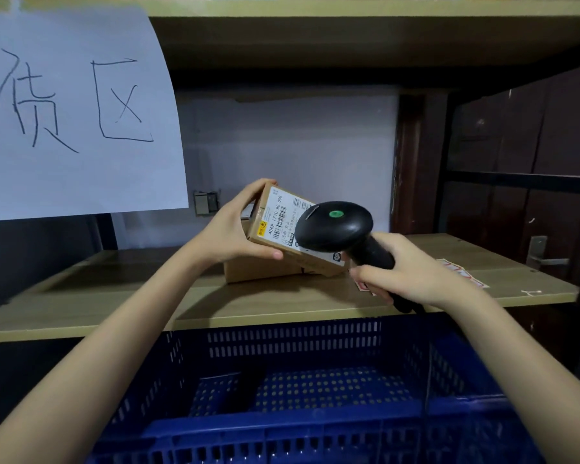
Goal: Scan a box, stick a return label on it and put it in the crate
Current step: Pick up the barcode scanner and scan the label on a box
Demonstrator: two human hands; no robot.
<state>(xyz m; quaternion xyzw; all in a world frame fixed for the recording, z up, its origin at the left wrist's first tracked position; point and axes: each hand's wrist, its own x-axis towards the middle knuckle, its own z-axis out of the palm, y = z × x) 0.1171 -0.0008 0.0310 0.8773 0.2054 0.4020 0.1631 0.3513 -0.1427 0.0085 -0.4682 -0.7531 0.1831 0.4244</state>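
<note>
A small cardboard box (283, 226) is gripped at its near-left end by the left hand (230, 226), thumb along the lower edge and fingers over the top corner, and is held tilted above the wooden shelf (114, 296), its far end over a second box (258, 269) lying there; whether the two touch cannot be told. The printed shipping label (280, 214) is turned up towards the camera. A black handheld scanner (335, 226) is clasped by its handle in the right hand (412, 269), with its head held just over the right part of the label, which it partly covers. The step in hand is judged to be the scan. For a clean read, the box is best kept steady with its barcode face square to the scanner window, the head drawn back slightly so the whole barcode is covered by the beam, and the left thumb kept off the print. Red-and-white stickers (462, 272), presumably the return labels, lie on the shelf just beyond the right hand. The blue crate (295, 339) stands open below the shelf edge, and no box is seen in it.
</note>
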